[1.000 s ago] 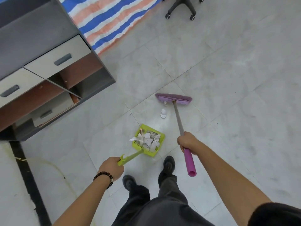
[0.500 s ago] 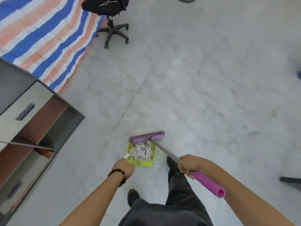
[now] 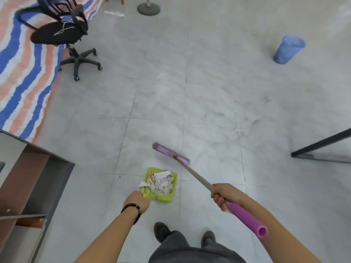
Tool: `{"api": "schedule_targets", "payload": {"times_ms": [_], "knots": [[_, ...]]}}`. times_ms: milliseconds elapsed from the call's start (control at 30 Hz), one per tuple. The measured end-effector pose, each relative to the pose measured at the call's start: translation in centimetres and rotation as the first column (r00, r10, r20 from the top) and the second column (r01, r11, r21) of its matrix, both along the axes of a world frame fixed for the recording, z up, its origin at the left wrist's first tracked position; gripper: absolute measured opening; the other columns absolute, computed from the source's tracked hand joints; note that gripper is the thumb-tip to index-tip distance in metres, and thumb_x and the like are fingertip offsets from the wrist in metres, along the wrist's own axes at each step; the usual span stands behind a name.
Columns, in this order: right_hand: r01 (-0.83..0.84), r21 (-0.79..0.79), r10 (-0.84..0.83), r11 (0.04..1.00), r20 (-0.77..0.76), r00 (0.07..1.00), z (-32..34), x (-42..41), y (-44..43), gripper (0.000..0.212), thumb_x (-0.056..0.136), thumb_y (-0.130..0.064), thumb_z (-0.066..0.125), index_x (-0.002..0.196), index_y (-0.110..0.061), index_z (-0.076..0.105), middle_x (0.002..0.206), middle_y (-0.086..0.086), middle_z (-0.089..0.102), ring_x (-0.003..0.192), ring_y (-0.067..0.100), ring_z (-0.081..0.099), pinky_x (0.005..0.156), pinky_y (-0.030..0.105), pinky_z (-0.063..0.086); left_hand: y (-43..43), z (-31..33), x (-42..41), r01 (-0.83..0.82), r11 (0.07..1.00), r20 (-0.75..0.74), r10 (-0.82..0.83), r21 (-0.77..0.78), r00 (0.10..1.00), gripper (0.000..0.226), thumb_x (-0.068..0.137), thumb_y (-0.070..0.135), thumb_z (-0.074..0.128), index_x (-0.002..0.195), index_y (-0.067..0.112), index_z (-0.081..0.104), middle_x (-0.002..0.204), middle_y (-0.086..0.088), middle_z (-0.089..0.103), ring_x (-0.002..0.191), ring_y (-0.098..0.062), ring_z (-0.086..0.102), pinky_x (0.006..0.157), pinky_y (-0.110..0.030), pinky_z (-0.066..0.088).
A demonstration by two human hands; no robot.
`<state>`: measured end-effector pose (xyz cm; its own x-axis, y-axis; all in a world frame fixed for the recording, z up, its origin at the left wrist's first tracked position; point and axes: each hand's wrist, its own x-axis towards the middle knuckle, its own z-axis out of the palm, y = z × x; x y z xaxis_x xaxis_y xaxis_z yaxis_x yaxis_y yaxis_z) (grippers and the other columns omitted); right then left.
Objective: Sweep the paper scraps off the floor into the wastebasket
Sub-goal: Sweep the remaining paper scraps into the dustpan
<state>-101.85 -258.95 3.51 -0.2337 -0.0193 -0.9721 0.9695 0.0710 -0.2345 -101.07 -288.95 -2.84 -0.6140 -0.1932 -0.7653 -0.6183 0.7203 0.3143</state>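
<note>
Head-worn view, steeply down floorward

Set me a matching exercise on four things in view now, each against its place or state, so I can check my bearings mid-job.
Things:
1. green plastic dustpan
2. purple-headed long-handled broom
3. blue plastic wastebasket
4. black swivel office chair

Places or states:
A. stands alone on the floor tiles, far right
B. gripped by the right hand
C. upper left, beside the striped sheet
D. holds white paper scraps, at the left hand

Pairs: 1-D, 2-B, 3-A, 4-C.
</note>
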Motion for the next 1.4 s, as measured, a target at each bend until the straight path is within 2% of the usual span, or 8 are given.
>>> {"api": "schedule_targets", "payload": {"times_ms": [333, 467, 633, 800, 933, 1033, 1167, 1400], "knots": [[-0.057, 0.104, 0.08, 0.993, -0.236, 0.968, -4.7, 6.7, 3.3, 0.011, 0.078, 0.004, 0.048, 0.084, -0.005, 0.049, 0.05, 0.006, 0.045, 0.036, 0.014, 0.038, 0.038, 0.018, 0.035, 0.3, 0.9, 11.5, -0.06, 0.994, -0.106, 0.05, -0.087, 0.993, 0.013, 0.079, 0.009, 0.049, 0.068, 0.012, 0.054, 0.055, 0.0, 0.043, 0.051, -0.02, 0.036, 0.05, -0.024, 0.028], [-0.108, 0.158, 0.146, 0.981, -0.248, 0.958, -6.8, 9.9, 5.6, 0.009, 0.076, 0.003, 0.049, 0.083, -0.004, 0.051, 0.048, 0.007, 0.048, 0.039, 0.016, 0.041, 0.041, 0.021, 0.038, 1.1, 0.7, 17.1, -0.096, 0.988, -0.125, 0.081, -0.121, 0.989, 0.02, 0.078, 0.008, 0.05, 0.087, 0.003, 0.066, 0.056, -0.001, 0.043, 0.05, -0.019, 0.037, 0.049, -0.024, 0.028], [-0.18, 0.198, 0.219, 0.964, -0.199, 0.955, -8.1, 12.8, 6.7, 0.014, 0.081, 0.0, 0.05, 0.095, 0.0, 0.054, 0.051, 0.009, 0.053, 0.043, 0.018, 0.046, 0.045, 0.023, 0.042, 2.3, 0.1, 21.6, -0.021, 0.99, -0.055, 0.014, -0.141, 0.998, 0.017, 0.079, 0.009, 0.048, 0.082, 0.011, 0.064, 0.056, 0.001, 0.044, 0.05, -0.018, 0.037, 0.048, -0.023, 0.028], [-0.527, 0.345, 0.59, 0.777, -0.104, 0.801, -8.2, 18.1, 5.0, 0.017, 0.091, -0.005, 0.045, 0.074, -0.009, 0.047, 0.067, 0.006, 0.052, 0.054, 0.015, 0.049, 0.048, 0.023, 0.042, 2.9, -1.4, 22.8, 0.105, 0.981, 0.068, -0.095, -0.165, 0.993, 0.017, 0.082, 0.01, 0.049, 0.068, 0.011, 0.058, 0.058, 0.001, 0.049, 0.056, -0.018, 0.046, 0.049, -0.022, 0.029], [-0.617, 0.304, 0.661, 0.726, -0.062, 0.748, -7.2, 24.5, 3.5, 0.01, 0.091, -0.006, 0.045, 0.086, -0.014, 0.043, 0.071, 0.003, 0.049, 0.055, 0.013, 0.05, 0.043, 0.02, 0.042, 2.8, -1.8, 21.8, 0.14, 0.973, 0.081, -0.127, -0.183, 0.989, 0.027, 0.084, 0.011, 0.05, 0.058, 0.016, 0.046, 0.057, -0.001, 0.047, 0.053, -0.018, 0.043, 0.046, -0.022, 0.027], [-0.574, 0.192, 0.593, 0.796, -0.059, 0.803, -4.6, 24.8, 4.1, 0.023, 0.088, 0.002, 0.049, 0.072, -0.014, 0.045, 0.057, 0.0, 0.054, 0.042, 0.009, 0.05, 0.033, 0.015, 0.039, 1.2, -1.6, 20.8, 0.137, 0.972, 0.085, -0.123, -0.189, 0.989, 0.022, 0.082, 0.012, 0.052, 0.061, 0.015, 0.05, 0.061, -0.002, 0.05, 0.058, -0.022, 0.048, 0.049, -0.022, 0.031], [-0.277, 0.037, 0.275, 0.96, 0.06, 0.96, -0.9, 22.8, 7.2, 0.013, 0.091, -0.002, 0.049, 0.082, -0.011, 0.047, 0.048, -0.001, 0.045, 0.031, 0.007, 0.037, 0.03, 0.014, 0.027, 0.0, -1.6, 21.0, 0.154, 0.973, 0.092, -0.14, -0.174, 0.986, 0.022, 0.084, 0.013, 0.052, 0.063, 0.016, 0.049, 0.064, -0.003, 0.05, 0.062, -0.022, 0.048, 0.049, -0.023, 0.032], [0.004, -0.008, -0.004, 1.0, 0.018, 1.0, -1.1, 21.7, 2.4, 0.016, 0.096, -0.008, 0.047, 0.082, -0.015, 0.046, 0.048, -0.003, 0.041, 0.029, 0.004, 0.034, 0.029, 0.012, 0.026, -0.3, -1.6, 21.3, 0.1, 0.99, 0.094, -0.09, -0.098, 0.991, 0.016, 0.082, 0.01, 0.05, 0.066, 0.014, 0.05, 0.064, -0.004, 0.048, 0.059, -0.021, 0.046, 0.051, -0.023, 0.034]]}}
